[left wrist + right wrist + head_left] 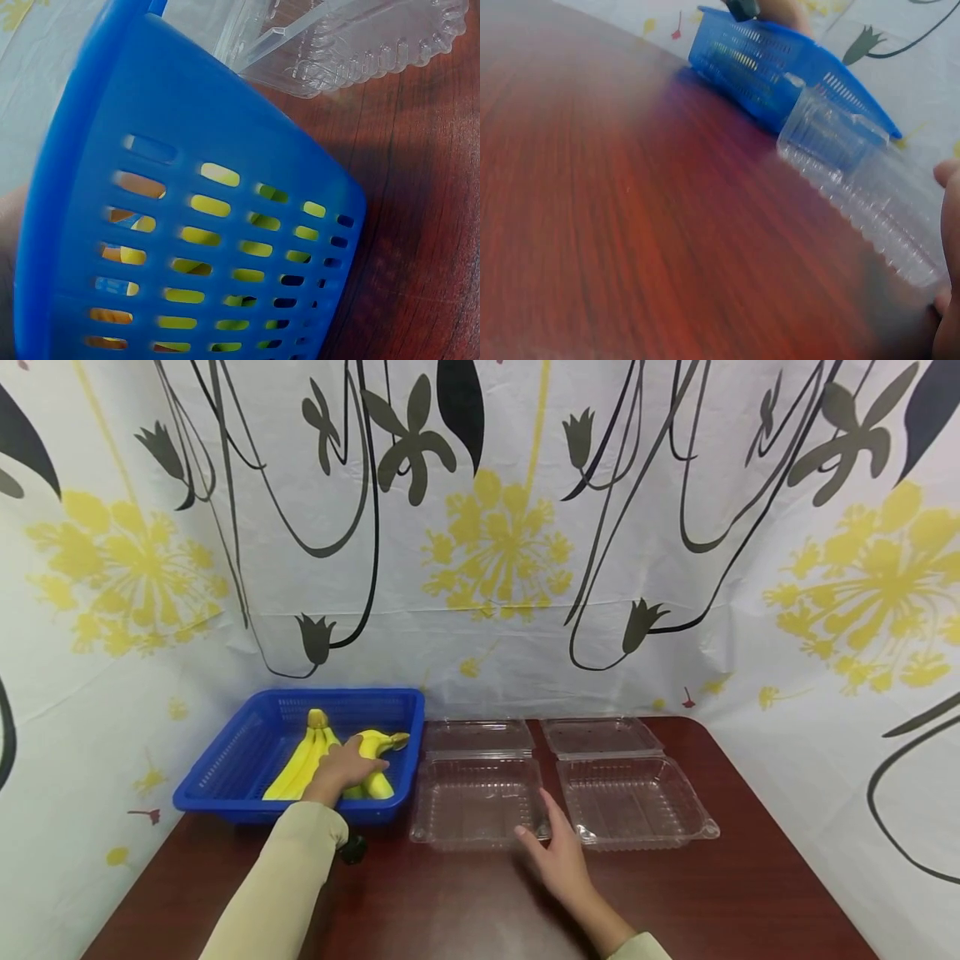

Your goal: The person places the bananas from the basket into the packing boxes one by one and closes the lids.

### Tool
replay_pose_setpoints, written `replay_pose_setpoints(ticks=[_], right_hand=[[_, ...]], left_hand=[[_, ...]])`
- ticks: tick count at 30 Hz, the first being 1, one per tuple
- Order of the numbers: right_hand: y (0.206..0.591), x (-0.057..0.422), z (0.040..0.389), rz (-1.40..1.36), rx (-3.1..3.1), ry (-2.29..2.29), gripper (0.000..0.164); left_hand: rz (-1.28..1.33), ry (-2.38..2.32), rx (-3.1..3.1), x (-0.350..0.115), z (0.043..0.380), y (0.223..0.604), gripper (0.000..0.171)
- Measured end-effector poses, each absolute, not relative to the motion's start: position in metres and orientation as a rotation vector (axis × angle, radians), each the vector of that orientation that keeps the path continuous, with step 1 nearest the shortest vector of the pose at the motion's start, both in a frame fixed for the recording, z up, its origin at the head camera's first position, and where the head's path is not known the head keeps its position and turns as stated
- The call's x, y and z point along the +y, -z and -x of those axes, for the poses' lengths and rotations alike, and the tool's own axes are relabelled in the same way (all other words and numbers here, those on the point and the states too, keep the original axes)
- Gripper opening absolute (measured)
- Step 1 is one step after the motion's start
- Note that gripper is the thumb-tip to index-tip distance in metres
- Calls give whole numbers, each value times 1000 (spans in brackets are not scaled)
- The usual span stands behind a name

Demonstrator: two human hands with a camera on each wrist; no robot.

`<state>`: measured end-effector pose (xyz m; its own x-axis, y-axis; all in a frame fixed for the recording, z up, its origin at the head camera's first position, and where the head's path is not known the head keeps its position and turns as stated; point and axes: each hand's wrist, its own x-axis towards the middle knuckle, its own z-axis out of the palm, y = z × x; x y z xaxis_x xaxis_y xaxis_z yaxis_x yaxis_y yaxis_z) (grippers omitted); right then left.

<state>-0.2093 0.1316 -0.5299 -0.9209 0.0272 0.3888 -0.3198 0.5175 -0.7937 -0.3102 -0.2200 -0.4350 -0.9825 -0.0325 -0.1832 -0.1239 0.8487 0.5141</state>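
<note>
Inside the blue plastic basket (pixel 213 803) at the left lie yellow bananas. My left hand (pixel 347 768) reaches over the basket's front rim, its fingers curled over the right-hand bunch of bananas (pixel 377 785). Beside it on the left is another bunch of bananas (pixel 296 768). The left wrist view shows yellow through the slots of the basket wall (pixel 225 127); the fingertips are hidden there. My right hand (pixel 561 860), thumb and fingers apart, is at the front right corner of the left clear plastic clamshell container (pixel 472 806). Whether it touches the container is unclear.
A second clear clamshell container (pixel 630 802) stands to the right, lid (pixel 600 737) folded back. The left container's lid (pixel 477 737) also lies back. Everything stands on a dark red-brown wooden table (pixel 450 910), with a flower-patterned sheet (pixel 480 668) behind and at both sides.
</note>
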Motion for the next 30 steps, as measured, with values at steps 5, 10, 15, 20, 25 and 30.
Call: replay_pose_setpoints(ticks=[5, 10, 15, 20, 25, 30], right_hand=[[534, 132, 209, -237, -2392, -1384, 73], [535, 131, 208, -232, -2382, -1410, 73], [536, 131, 209, -232, -2375, -1395, 72], [538, 131, 208, -221, -2380, -1387, 72], [538, 131, 207, -198, -2384, -1379, 72], [538, 131, 207, -197, -2383, -1375, 72]], left_hand=[[132, -829, 2890, -223, 311, 437, 84], [129, -847, 2917, -225, 312, 437, 81], [147, -855, 2956, -225, 313, 433, 79], [162, -879, 3012, -225, 313, 424, 80], [145, -889, 3101, -221, 312, 414, 80], [149, -851, 3189, -219, 308, 406, 79]])
